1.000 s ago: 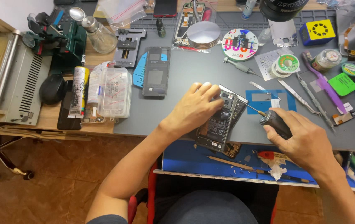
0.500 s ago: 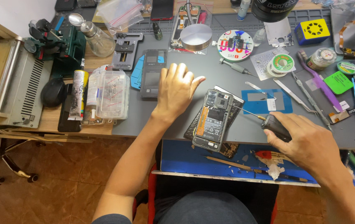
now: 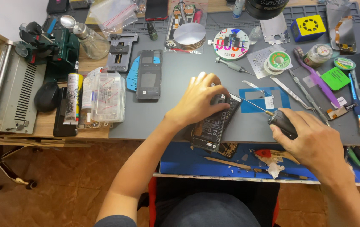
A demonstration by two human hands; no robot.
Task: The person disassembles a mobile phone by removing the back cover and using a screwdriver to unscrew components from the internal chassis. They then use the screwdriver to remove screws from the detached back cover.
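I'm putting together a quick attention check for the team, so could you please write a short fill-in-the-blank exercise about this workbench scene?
1. The left hand presses down on an opened ____ lying at the front edge of the grey mat.
2. The right hand grips a ____ by its black handle, tip aimed at that device.
3. The purple toothbrush lies on the ____ side of the mat.

Missing words: phone; screwdriver; right

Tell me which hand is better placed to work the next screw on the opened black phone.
Right. The right hand already grips the black-handled screwdriver, its shaft aimed at the opened black phone. The left hand is spread over the phone's top, pinning it.
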